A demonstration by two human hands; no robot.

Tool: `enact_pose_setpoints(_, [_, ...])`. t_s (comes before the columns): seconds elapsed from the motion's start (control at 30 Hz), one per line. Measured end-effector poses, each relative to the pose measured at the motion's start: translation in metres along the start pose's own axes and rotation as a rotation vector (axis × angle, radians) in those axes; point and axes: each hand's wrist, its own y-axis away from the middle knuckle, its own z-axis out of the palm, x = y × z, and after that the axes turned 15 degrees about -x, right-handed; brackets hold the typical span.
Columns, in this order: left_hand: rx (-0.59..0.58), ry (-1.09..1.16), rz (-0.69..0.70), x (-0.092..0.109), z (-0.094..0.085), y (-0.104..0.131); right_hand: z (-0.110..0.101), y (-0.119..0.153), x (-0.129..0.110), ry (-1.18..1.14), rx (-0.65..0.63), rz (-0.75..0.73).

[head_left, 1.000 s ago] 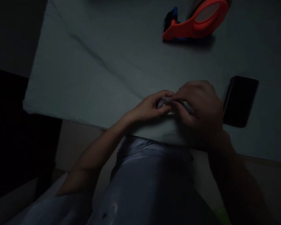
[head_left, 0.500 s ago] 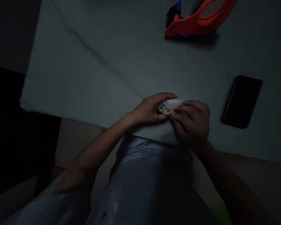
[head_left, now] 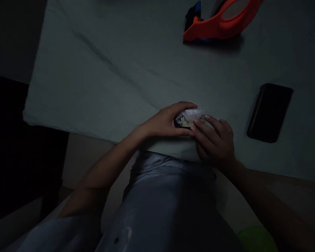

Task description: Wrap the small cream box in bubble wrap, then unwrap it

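The scene is dim. A small bundle wrapped in clear crinkled plastic (head_left: 191, 116) lies near the front edge of the pale table (head_left: 99, 87). My left hand (head_left: 165, 120) curls around the bundle's left end, thumb below and fingers over the top. From the right, my right hand (head_left: 215, 141) lies flat with its fingertips pressing on the bundle's near side. What is inside the wrap cannot be made out.
An orange tape dispenser (head_left: 220, 22) with a blue part sits at the far edge of the table. A dark phone (head_left: 270, 112) lies to the right of my hands. The table's left edge drops into darkness. My lap is below the front edge.
My right hand came down off the top of the bundle and moved to its near right side, fingers straightening. The wrapped bundle is more exposed. My left hand kept its hold.
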Motion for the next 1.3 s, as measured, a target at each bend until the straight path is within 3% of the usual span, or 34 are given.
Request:
enact_pose_setpoints(0.23, [0.089, -0.089, 0.033, 0.000, 0.005, 0.001, -0.007, -0.001, 0.003, -0.157, 0.060, 0.022])
enact_pose_setpoints(0.43, [0.149, -0.302, 0.044, 0.000, 0.012, -0.004, -0.013, -0.007, 0.006, -0.247, 0.253, 0.190])
enact_pose_setpoints(0.53, [0.107, -0.332, 0.032, -0.002, 0.008, -0.003, -0.011, -0.008, 0.003, -0.285, 0.342, 0.256])
enact_pose_setpoints(0.63, [0.049, -0.329, 0.007, -0.003, 0.000, 0.007, -0.010, -0.005, 0.001, -0.319, 0.352, 0.289])
enact_pose_setpoints(0.8, [0.090, -0.392, -0.129, -0.002, -0.004, 0.040, -0.008, 0.007, 0.002, -0.367, 0.372, 0.383])
enact_pose_setpoints(0.93, [0.172, -0.429, -0.173, 0.002, 0.007, 0.057, -0.004, 0.014, 0.001, -0.395, 0.341, 0.484])
enact_pose_setpoints(1.03, [0.172, -0.415, -0.209, 0.006, 0.015, 0.056, -0.007, 0.012, -0.001, -0.407, 0.288, 0.482])
enact_pose_setpoints(1.13, [0.159, -0.396, -0.208, 0.008, 0.019, 0.045, -0.012, 0.004, -0.001, -0.356, 0.200, 0.416])
enact_pose_setpoints(1.3, [0.139, -0.354, -0.146, 0.005, 0.014, 0.018, -0.015, -0.019, 0.005, -0.275, 0.013, 0.184])
